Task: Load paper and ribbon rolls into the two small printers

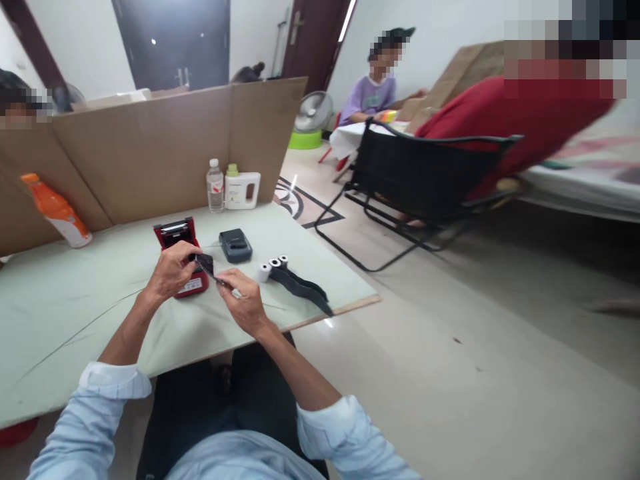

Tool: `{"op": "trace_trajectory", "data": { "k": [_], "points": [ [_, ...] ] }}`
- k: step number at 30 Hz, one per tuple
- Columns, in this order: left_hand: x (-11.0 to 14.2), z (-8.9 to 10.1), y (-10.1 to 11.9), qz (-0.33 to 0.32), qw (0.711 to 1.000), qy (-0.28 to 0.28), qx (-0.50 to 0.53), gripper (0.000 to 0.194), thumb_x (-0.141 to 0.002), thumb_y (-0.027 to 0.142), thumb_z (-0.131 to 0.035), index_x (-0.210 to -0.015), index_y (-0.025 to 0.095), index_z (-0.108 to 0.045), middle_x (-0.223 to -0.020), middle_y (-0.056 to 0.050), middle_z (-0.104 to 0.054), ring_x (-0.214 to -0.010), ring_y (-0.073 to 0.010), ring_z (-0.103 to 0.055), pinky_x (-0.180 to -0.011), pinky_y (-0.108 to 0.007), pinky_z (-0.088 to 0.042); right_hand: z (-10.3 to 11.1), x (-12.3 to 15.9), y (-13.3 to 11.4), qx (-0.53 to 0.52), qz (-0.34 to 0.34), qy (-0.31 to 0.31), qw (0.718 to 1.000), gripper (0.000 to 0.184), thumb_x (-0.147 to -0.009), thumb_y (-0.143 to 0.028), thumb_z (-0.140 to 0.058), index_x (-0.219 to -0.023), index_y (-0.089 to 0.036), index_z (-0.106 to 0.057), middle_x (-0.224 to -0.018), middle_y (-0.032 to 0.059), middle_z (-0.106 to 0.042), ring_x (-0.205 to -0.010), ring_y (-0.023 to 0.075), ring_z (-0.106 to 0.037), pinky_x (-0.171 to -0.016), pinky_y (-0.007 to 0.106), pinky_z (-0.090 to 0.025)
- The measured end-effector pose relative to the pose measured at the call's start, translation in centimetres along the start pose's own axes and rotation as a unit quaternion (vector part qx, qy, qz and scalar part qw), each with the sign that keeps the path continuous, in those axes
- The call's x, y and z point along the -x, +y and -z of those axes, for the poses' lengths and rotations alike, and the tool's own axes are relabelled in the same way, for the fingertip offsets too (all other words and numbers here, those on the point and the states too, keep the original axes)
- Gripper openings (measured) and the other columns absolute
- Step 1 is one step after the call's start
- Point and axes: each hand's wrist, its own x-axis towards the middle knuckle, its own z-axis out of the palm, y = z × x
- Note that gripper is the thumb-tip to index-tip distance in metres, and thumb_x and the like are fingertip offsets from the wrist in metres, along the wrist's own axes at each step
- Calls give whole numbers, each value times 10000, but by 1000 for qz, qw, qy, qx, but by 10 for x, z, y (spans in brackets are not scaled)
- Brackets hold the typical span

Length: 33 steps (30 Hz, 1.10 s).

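My left hand and my right hand are both closed in pinches on a small, thin dark piece, whose kind I cannot make out. They hold it just over a red receipt printer with its lid raised. My left hand hides part of the printer. Behind my hands, a dark grey receipt printer lies with its cover down. To the right of my right hand stand several small white paper rolls, with dark strips trailing from them toward the table edge.
A cardboard screen borders the back of the table. Before it stand a water bottle, a white jug and a tilted orange bottle. Off to the right are a black folding chair and other people.
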Motion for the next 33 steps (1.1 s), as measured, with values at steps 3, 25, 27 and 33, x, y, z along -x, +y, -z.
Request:
{"op": "trace_trajectory", "data": {
  "k": [3, 25, 27, 33],
  "points": [
    [-19, -27, 10, -51, 996, -69, -29, 297, -889, 70, -570, -1065, 220, -755, -1092, -63, -744, -1023, -202, -703, -951, -342, -568, 16, 25, 12, 55, -8, 23, 998, 219, -996, -206, -550, -1021, -233, -766, -985, 77, -758, -920, 212, -711, -839, 351, -586],
    [-99, -149, 67, 91, 948, -240, -188, 404, -863, 264, -697, -1266, 253, -659, -1187, -105, -772, -1129, -318, -703, -913, -397, -529, 79, 70, 53, 273, -66, 51, 958, 187, -978, -294, -672, -1123, -204, -749, -1060, 110, -742, -1019, 282, -663, -941, 446, -547],
    [-96, -147, 67, 81, 955, -232, -169, 390, -858, 221, -684, -1246, 252, -668, -1181, -98, -778, -1115, -309, -709, -899, -391, -529, 85, 67, 46, 260, -40, 109, 959, 268, -1004, -338, -647, -1219, -197, -723, -1139, 132, -727, -1084, 292, -664, -998, 475, -547],
    [-91, -119, 65, -16, 977, -197, -83, 353, -814, 165, -706, -1162, 214, -738, -1015, -64, -799, -958, -248, -738, -866, -343, -546, 110, 52, 36, 332, -57, 175, 925, 453, -961, -362, -690, -1374, -181, -647, -1325, 181, -683, -1224, 349, -610, -1052, 530, -507]
  ]
}}
